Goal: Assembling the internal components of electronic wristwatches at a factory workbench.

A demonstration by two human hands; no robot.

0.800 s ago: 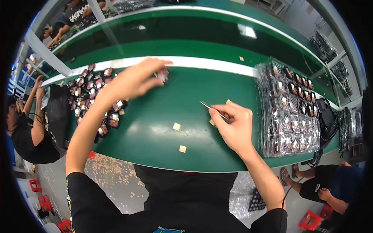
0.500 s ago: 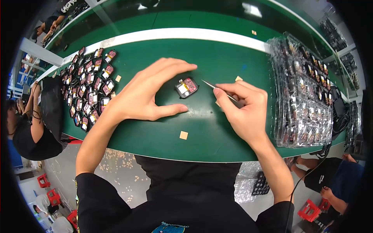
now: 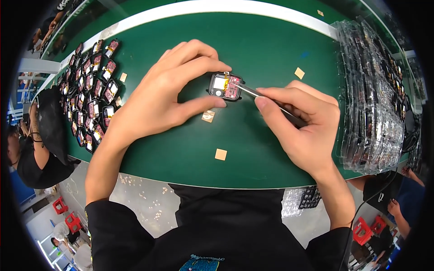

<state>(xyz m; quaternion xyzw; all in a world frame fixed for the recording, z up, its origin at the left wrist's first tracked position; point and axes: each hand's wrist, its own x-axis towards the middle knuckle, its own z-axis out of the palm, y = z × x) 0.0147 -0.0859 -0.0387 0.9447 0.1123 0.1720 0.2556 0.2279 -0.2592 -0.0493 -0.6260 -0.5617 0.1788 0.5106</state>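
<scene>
A small black smartwatch case point(image 3: 233, 92) lies open on the green table, its red circuit board, white block and yellow tape showing. My left hand point(image 3: 174, 88) steadies it, thumb at the near edge and fingertips at the far edge. In my right hand point(image 3: 300, 119), thumb and fingers pinch a pair of metal tweezers point(image 3: 253, 91). The tweezers' tip points at the red board and appears to touch it. Just below my left thumb is a tan square piece point(image 3: 208, 116) with a shiny surface. Closer to the table's front edge lies another tan square point(image 3: 220, 154).
Many similar watch cases point(image 3: 92, 108) spread over the table's left side. Stacked clear plastic trays point(image 3: 370, 104) stand at the right. More tan squares point(image 3: 299, 73) lie about. A white rail point(image 3: 226, 7) runs along the back. A co-worker point(image 3: 40, 149) sits at the left.
My left hand has closed in on the watch case, which now sits turned more upright. The tweezers' tip has moved onto the red board. The head view has shifted.
</scene>
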